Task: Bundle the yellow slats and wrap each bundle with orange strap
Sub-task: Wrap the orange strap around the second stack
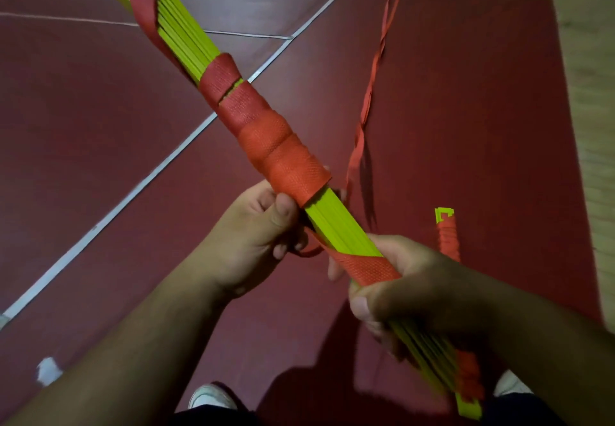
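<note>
A long bundle of yellow slats [339, 222] runs diagonally from the upper left to the lower right. Orange strap [266, 129] is wound around its middle in several overlapping turns, with another band near the top left. My left hand [263, 232] pinches the strap just below the wound section, at the bundle's left side. My right hand [402, 289] grips the bundle lower down, over a diagonal turn of strap. A loose tail of strap [372, 69] trails across the floor to the upper right.
A second, wrapped bundle [447, 232] lies on the dark red floor [100, 126] to the right. White floor lines cross at the upper middle. A pale surface borders the right edge. My shoes [213, 397] show at the bottom.
</note>
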The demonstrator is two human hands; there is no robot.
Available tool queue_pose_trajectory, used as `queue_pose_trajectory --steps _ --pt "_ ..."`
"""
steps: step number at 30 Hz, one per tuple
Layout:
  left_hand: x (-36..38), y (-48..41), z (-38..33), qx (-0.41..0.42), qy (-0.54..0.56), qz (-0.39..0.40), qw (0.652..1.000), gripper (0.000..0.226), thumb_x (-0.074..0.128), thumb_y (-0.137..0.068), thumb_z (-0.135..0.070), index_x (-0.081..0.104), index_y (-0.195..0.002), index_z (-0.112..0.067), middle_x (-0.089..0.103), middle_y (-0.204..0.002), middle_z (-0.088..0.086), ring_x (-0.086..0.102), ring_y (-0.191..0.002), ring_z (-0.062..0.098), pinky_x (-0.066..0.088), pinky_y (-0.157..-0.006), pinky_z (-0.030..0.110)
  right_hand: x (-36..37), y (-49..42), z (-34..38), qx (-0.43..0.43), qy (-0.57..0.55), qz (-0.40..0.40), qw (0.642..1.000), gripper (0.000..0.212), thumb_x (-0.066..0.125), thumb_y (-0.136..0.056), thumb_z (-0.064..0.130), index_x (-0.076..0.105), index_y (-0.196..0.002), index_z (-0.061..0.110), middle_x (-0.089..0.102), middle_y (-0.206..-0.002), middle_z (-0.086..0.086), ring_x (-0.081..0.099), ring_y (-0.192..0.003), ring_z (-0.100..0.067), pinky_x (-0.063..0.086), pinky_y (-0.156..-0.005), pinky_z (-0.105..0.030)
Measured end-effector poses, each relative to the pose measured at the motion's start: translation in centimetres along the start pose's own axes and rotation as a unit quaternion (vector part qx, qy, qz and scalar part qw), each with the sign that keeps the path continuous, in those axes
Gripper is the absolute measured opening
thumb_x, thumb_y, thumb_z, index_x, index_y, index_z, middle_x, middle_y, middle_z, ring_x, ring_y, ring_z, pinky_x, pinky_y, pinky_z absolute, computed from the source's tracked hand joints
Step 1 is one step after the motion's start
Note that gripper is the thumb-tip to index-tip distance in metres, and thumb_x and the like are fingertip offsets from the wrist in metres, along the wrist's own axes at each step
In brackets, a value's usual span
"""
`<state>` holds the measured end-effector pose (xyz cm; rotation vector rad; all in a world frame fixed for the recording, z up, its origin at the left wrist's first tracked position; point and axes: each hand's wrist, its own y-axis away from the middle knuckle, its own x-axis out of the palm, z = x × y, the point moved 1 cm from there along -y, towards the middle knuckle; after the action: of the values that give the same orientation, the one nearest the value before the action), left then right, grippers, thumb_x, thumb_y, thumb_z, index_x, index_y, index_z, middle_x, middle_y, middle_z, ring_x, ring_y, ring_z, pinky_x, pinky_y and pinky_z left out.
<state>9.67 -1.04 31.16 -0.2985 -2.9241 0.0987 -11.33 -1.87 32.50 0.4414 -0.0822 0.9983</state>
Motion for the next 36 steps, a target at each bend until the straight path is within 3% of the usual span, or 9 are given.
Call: queue_pose_trajectory --steps 3,7,10,15,18,22,27,31,36 --pt "0.3 -0.1 0.7 -0.012 -0.041 -0.059 0.997 0.109 0.076 -0.062 -0.072 0.049 -0.109 0.022 0.056 -0.060 -0.002 0.033 -0.048 0.014 0.033 -0.056 0.029 -0.6 -0.2 0.3 0.042 0.023 0.004 0.999 0.055 0.072 -0.056 0.026 0.062 -0.108 0.011 0.063 -0.069 -0.009 0.057 -0.055 -0.021 0.050 -0.051 -0.028" --pt "0.4 -0.3 1.9 -0.033 -0.048 -0.180 0.982 0.055 0.078 -0.059 -0.075 0.062 -0.066 -0.023 0.043 -0.052 -0.008 0.035 -0.047 0.009 0.031 -0.054 0.028 -1.7 -1.5 0.3 0.014 0.139 -0.150 0.979 0.032 0.079 -0.071 0.028 0.067 -0.096 0.012 0.071 -0.080 -0.003 0.064 -0.065 -0.014 0.051 -0.058 -0.028" --pt "0.3 -0.8 2.4 -0.060 -0.040 -0.282 0.957 0.046 0.076 -0.073 -0.060 0.052 -0.070 -0.021 0.040 -0.055 -0.005 0.035 -0.045 0.008 0.030 -0.050 0.026 -1.7 -1.9 -0.6 -0.008 0.291 -0.323 0.901 0.040 0.081 -0.069 0.046 0.062 -0.099 0.026 0.071 -0.087 0.004 0.066 -0.079 -0.012 0.050 -0.069 -0.025" --pt "1.3 -1.0 2.9 -0.069 -0.013 -0.296 0.953 0.039 0.071 -0.072 -0.056 0.053 -0.075 -0.022 0.037 -0.058 -0.004 0.033 -0.045 0.008 0.028 -0.051 0.026 -1.1 -2.3 -1.0 0.071 0.534 -0.359 0.762 0.051 0.073 -0.068 0.061 0.053 -0.100 0.027 0.068 -0.102 -0.002 0.065 -0.100 -0.028 0.045 -0.072 -0.029" --pt "0.6 -1.2 2.2 -0.045 -0.034 -0.255 0.965 0.038 0.077 -0.074 -0.059 0.060 -0.067 -0.026 0.041 -0.058 -0.005 0.035 -0.047 0.009 0.029 -0.053 0.029 -1.2 -2.3 -0.7 0.050 0.490 -0.349 0.797 0.037 0.075 -0.069 0.047 0.047 -0.070 0.023 0.061 -0.071 0.004 0.063 -0.074 -0.021 0.035 -0.054 -0.025" --pt "-1.2 -1.1 0.5 0.004 -0.096 -0.166 0.981 0.043 0.073 -0.070 -0.071 0.068 -0.076 -0.029 0.041 -0.062 0.003 0.034 -0.047 0.010 0.030 -0.054 0.031 -0.8 -1.4 0.5 0.017 0.317 -0.305 0.898 0.019 0.076 -0.071 0.022 0.061 -0.073 0.011 0.067 -0.059 -0.010 0.058 -0.041 -0.013 0.040 -0.039 -0.021" --pt "-1.6 -0.8 0.3 0.022 -0.067 -0.111 0.991 0.053 0.074 -0.067 -0.073 0.073 -0.092 -0.026 0.044 -0.057 -0.007 0.032 -0.043 0.009 0.037 -0.058 0.028 0.1 -0.4 1.1 0.007 0.147 -0.219 0.965 0.014 0.075 -0.076 0.009 0.061 -0.076 0.007 0.065 -0.059 -0.012 0.059 -0.044 -0.019 0.041 -0.039 -0.022" --pt "-1.6 -0.5 0.3 0.019 -0.010 -0.037 0.999 0.062 0.066 -0.080 -0.061 0.063 -0.124 -0.017 0.065 -0.072 -0.008 0.020 -0.044 0.028 0.027 -0.061 0.036 0.9 -0.1 0.4 0.015 0.084 -0.112 0.990 0.013 0.072 -0.076 0.014 0.062 -0.068 0.011 0.062 -0.059 -0.012 0.055 -0.044 -0.021 0.043 -0.042 -0.023" --pt "-0.7 -0.5 0.6 0.015 -0.020 -0.117 0.993 0.056 0.081 -0.063 -0.066 0.066 -0.075 -0.014 0.053 -0.063 0.011 0.035 -0.057 0.041 0.025 -0.061 0.046 0.2 -0.6 0.1 0.081 0.104 -0.079 0.988 0.031 0.073 -0.067 0.031 0.064 -0.079 0.003 0.065 -0.068 -0.014 0.058 -0.054 -0.024 0.046 -0.053 -0.032"
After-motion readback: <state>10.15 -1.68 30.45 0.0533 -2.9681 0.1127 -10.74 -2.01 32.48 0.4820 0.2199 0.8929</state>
